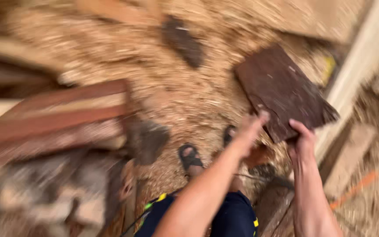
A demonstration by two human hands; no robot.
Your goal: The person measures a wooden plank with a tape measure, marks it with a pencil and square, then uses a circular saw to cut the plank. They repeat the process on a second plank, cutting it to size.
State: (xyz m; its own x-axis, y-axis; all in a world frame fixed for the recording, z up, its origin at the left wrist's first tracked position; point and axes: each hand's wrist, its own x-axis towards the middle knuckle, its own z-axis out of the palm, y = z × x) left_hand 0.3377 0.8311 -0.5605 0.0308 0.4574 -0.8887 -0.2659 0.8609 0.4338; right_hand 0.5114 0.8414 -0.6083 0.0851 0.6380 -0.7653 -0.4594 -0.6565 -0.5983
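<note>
Both hands hold a dark brown wooden board at its near edge, the right hand gripping it, the left hand touching it, above the sawdust-covered floor on the right.

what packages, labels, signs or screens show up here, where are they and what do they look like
None that can be made out; the view is motion-blurred.
Left hand and right hand grip the near edge of a dark brown wooden board, flat and bare, over a sawdust-covered floor.
Reddish planks lie stacked at left, unmarked.
</note>
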